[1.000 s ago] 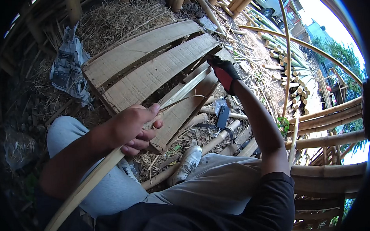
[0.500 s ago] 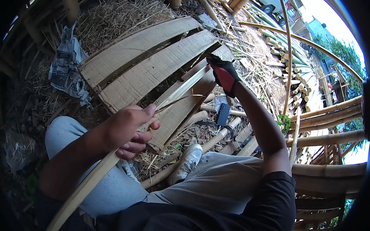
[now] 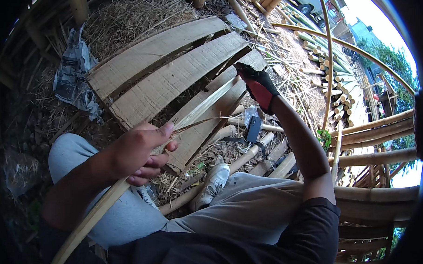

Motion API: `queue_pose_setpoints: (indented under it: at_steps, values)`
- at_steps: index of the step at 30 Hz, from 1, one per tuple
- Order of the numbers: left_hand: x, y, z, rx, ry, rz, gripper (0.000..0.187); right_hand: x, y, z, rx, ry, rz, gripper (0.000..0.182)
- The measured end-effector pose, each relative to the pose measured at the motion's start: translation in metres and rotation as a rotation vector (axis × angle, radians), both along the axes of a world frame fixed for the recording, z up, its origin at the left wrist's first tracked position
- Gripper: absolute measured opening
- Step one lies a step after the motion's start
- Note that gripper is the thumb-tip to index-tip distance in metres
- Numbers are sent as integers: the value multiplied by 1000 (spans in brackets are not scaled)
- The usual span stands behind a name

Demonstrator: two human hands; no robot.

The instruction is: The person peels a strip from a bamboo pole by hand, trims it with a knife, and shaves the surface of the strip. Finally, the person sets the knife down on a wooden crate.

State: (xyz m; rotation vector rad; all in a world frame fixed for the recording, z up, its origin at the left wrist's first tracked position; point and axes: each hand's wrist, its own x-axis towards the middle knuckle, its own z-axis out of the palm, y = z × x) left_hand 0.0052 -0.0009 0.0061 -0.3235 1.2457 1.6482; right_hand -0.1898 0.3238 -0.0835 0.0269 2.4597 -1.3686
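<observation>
A long pale bamboo strip (image 3: 101,205) runs from the lower left, through my left hand and on over the wooden slats. My bare left hand (image 3: 144,150) is closed around its middle, above my bent knee. A thin brown sliver (image 3: 204,119) curls out beside the strip near my left thumb; what lies inside that grip is hidden. My right hand (image 3: 259,88), in a black and red glove, is closed on the strip's far end over the slats. Beneath the strip lies a slatted wooden pallet (image 3: 172,68), tilted on the ground.
Crumpled newspaper (image 3: 74,74) lies left of the pallet among dry straw (image 3: 128,25). A dark phone (image 3: 254,129) rests right of the pallet near bamboo poles (image 3: 252,154). Cut bamboo (image 3: 343,99) is stacked at the right, with bamboo rails (image 3: 375,159) close by. A vehicle (image 3: 309,3) stands behind.
The brown sliver sticks out longer and straighter beside the strip. My left hand has shifted slightly left; both hands keep their grip.
</observation>
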Motion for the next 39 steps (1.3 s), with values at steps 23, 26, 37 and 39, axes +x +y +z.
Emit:
queue_pose_setpoints:
  at_steps: [23, 26, 37, 39]
  values:
    - [-8, 9, -2, -11, 25, -4, 40, -6, -8, 20, 17, -21, -22, 43]
    - [-10, 4, -10, 65, -20, 0, 40, 23, -34, 21, 4, 74, 89, 46]
    - [-8, 7, -6, 14, 5, -7, 41, 10, -29, 29, -37, 82, 83, 40]
    - [-8, 7, -7, 13, 14, -18, 41, 4, -19, -2, -353, 96, 33, 38]
